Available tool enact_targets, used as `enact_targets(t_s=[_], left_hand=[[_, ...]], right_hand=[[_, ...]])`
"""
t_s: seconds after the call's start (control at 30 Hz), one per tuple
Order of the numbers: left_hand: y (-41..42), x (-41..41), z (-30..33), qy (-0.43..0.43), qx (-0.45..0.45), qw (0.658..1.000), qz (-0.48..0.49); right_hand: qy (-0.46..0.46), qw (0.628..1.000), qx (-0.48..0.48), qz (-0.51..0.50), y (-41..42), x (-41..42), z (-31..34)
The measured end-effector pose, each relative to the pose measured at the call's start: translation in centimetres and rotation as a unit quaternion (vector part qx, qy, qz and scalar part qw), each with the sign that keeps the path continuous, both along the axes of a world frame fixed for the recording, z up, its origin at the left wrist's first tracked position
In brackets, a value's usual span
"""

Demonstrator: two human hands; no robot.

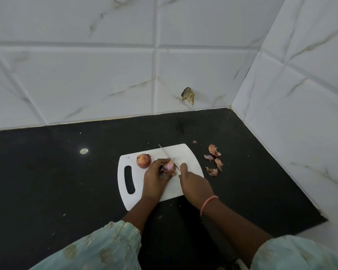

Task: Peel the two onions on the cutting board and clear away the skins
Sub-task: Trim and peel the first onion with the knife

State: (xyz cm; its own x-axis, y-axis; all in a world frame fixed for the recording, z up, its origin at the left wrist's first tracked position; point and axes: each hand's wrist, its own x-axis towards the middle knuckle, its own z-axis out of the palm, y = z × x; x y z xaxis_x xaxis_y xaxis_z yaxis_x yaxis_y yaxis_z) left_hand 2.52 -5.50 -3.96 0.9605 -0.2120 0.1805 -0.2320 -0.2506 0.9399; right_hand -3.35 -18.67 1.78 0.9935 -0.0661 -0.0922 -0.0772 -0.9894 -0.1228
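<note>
Seen from above, a person works at a white plastic cutting board (185, 152) lying just below the centre of the frame on a black countertop (47, 172). The left hand (154, 179) curls its fingers and thumb around a partly peeled onion (169, 166), pinkish where the skin is gone, holding it against the middle of the board. The right hand (193, 184) grips a knife (165, 152), its handle hidden in the closed fist (a pink band circles that wrist), and the thin blade angles toward the upper left, meeting the onion. A second onion (143, 161), still in its reddish-brown skin, sits just left of the first, near the board's handle slot. Loose onion skins (214, 158) lie scattered on the counter to the right of the board. To do this step well, she would likely keep the left fingertips tucked clear of the edge, catch only the papery layer with the blade, and pull it away without cutting the flesh.
</note>
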Motion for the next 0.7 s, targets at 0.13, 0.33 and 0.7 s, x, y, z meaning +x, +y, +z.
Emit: enact_targets(t_s=[0.13, 0.33, 0.7], left_hand=[[0.1, 0.1, 0.2, 0.018, -0.001, 1.000, -0.003], [0.4, 0.0, 0.6, 0.041, -0.022, 0.999, 0.003], [0.0, -0.1, 1.0, 0.035, -0.021, 0.999, 0.011]], right_hand=[[-0.004, 0.998, 0.042, -0.048, 0.2, -0.2, -1.1], [-0.056, 0.978, 0.115, -0.163, -1.4, -0.1, -1.5], [-0.115, 0.988, 0.043, -0.094, -2.0, 0.9, -1.7]])
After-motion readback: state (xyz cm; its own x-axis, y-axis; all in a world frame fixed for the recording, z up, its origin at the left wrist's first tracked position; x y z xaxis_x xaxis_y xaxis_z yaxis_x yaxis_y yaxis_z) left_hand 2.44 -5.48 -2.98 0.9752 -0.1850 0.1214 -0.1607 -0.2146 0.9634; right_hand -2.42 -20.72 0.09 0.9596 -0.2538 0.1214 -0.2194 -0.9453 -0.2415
